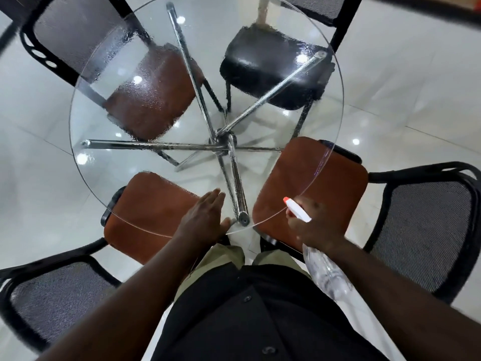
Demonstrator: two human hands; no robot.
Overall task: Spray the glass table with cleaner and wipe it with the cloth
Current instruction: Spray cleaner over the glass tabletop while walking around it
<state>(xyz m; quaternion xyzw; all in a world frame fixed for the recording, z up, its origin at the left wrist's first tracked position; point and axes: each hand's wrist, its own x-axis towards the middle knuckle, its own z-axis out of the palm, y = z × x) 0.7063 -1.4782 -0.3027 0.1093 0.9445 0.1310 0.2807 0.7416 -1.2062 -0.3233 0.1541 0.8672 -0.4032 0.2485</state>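
Over the near rim of the round glass bench (109, 162), in the head view, the left hand (205, 217) is laid flat on the glass, fingers straight and together; nothing is held in its grip. The right hand (316, 226) is closed round the neck of the clear spray bottle (326, 273). The bottle's white head and orange nozzle (286, 200) are pointed inward across the glass, while its body hangs below the wrist, outside the rim. Whether a finger is set on the trigger cannot be told. Fine droplets (135, 82) are seen over the far half of the glass, above the brown chair seat (151, 105) and the black chair seat (270, 71); the strip nearest the person looks clearer. No cloth is seen.

Spraying is judged to be the step in hand, with the near strip left to be covered. The nozzle is best kept above the glass and tilted down at that strip. The left hand should be lifted out of the spray's path. Short, even squeezes are advised, so that mist is kept off the seats outside the rim. The cloth should be fetched before the droplets dry into streaks.
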